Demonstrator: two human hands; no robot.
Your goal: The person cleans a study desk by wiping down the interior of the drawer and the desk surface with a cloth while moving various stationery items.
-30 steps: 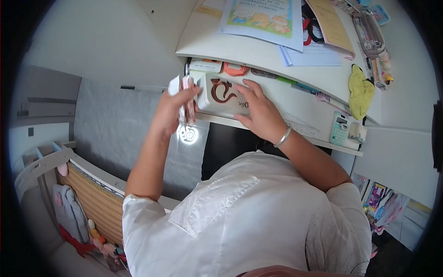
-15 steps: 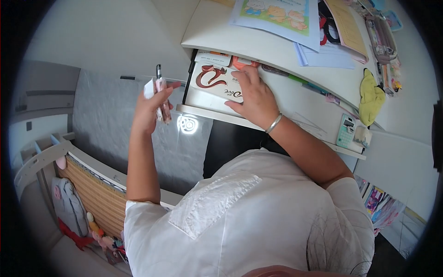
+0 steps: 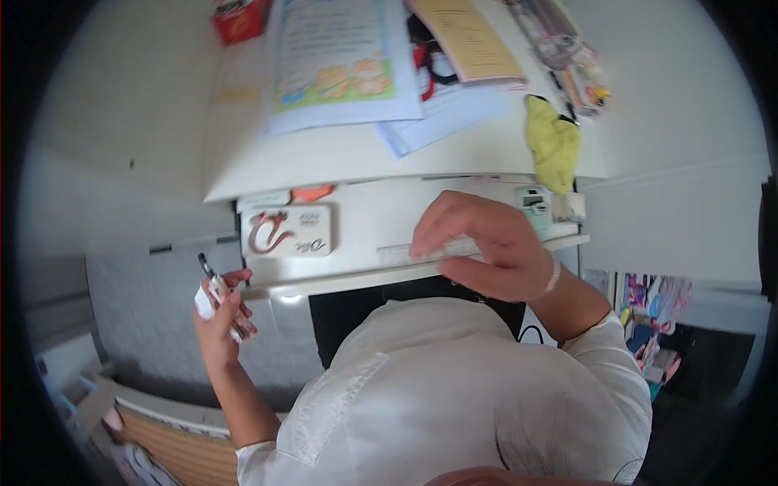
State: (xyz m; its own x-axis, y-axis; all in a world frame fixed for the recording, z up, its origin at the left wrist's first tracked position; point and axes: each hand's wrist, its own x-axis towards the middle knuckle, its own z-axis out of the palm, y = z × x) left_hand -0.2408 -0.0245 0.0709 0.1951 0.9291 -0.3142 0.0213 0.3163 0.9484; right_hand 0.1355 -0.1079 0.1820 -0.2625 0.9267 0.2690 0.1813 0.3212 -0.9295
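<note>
My left hand (image 3: 217,324), at the left beside the drawer, is closed round a black-tipped pen (image 3: 205,265) and a bundle of pink-and-white items (image 3: 238,324) whose kind I cannot make out. Over the right half of the open drawer (image 3: 356,223) hovers my right hand (image 3: 494,243), its thumb apart from the bent fingers and nothing seen between them. Just below its fingertips, a clear ruler-like strip (image 3: 395,253) lies on the drawer bottom. The white Dove box (image 3: 314,231) rests in the drawer's left end. A mint-green calculator-like item (image 3: 535,209) is at the right end.
On the desk above lie a printed sheet with cartoon animals (image 3: 336,49), a yellow booklet (image 3: 466,36), scissors (image 3: 442,73) and a yellow-green cloth item (image 3: 553,146). A red box (image 3: 237,20) stands at the back left. Behind the drawer's right end are pencil cases (image 3: 547,32).
My right hand has left the Dove box and moved right across the drawer. My left hand keeps its bundle. The camera view has turned, and the drawer now looks more level.
</note>
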